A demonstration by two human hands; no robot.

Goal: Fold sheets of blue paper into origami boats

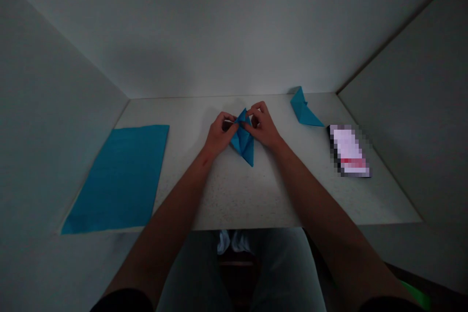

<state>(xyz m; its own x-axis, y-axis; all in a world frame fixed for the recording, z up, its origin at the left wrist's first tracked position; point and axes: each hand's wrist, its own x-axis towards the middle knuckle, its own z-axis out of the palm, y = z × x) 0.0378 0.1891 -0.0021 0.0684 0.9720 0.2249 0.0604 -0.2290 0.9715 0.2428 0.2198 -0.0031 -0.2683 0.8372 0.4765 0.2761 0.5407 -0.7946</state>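
Note:
A folded piece of blue paper (pixel 244 142) is held up between my two hands over the middle of the table. My left hand (pixel 220 132) pinches its left side with thumb and fingers. On the opposite side, my right hand (pixel 263 126) grips the upper right part, its thumb pressed to the folds. Pointed corners stick out at the top and bottom of the paper. The fingertips behind it are partly hidden. Farther back on the right, a second folded blue paper shape (pixel 302 109) rests near the wall, pointed and apart from my hands.
Flat blue paper (pixel 120 178) lies at the left, its near corner at the table's front edge. A phone (pixel 349 151) with a lit, blurred screen lies on the right. White walls enclose the white table (pixel 234 200) at the back and both sides.

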